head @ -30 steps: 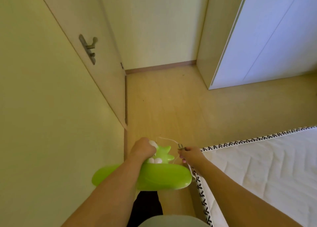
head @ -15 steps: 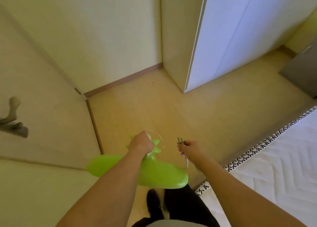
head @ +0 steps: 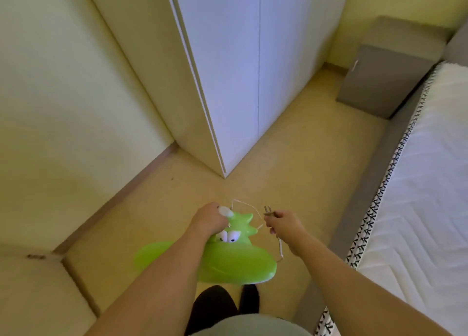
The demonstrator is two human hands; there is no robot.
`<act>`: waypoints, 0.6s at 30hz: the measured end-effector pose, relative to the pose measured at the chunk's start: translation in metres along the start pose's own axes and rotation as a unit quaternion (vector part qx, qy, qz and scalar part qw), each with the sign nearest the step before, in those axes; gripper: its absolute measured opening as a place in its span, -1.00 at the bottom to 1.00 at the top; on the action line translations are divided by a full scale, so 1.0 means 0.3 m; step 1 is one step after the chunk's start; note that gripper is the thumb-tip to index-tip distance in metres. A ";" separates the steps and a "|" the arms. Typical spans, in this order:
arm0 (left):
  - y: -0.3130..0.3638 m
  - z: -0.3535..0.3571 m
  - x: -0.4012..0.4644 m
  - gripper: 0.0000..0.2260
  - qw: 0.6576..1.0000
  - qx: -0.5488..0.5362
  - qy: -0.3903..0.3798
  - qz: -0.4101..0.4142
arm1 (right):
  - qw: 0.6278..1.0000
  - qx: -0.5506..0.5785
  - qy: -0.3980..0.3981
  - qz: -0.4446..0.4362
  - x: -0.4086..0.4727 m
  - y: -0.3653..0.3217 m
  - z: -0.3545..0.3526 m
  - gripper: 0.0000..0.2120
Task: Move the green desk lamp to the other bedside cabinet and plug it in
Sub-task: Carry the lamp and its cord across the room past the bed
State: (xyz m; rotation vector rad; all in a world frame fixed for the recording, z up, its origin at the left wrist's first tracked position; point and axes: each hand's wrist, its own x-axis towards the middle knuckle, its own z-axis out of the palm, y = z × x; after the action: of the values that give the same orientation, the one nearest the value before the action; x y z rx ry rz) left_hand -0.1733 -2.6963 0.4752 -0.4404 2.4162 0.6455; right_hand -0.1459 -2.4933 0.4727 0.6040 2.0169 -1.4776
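The left hand (head: 209,220) clenches the top of the green lamp (head: 235,257), carried above the floor (head: 291,163) at 6 o'clock. The right hand (head: 285,224) pinches the plug (head: 268,211), its white cord (head: 249,206) looping between them. A grey cabinet (head: 385,77) stands at 2 o'clock beside the bed (head: 417,196).

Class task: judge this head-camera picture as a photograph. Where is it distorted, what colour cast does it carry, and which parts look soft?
Head view: wide-angle lens bends the wardrobe edges outward; a yellow-green cast tints walls and floor; the green lamp, left hand, and right hand holding the plug are slightly soft, while the mattress stitching reads fairly clearly.
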 end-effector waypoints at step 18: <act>1.018 -0.128 0.756 -0.61 0.979 0.095 -0.090 0.154 | 0.972 0.134 0.182 0.069 0.678 -0.415 -0.647 -0.82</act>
State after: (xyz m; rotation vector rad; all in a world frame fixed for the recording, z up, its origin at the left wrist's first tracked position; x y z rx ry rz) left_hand -0.5012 -2.5000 0.4664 0.0720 2.3620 0.5480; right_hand -0.4111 -2.3378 0.4691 1.1796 1.9969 -1.6609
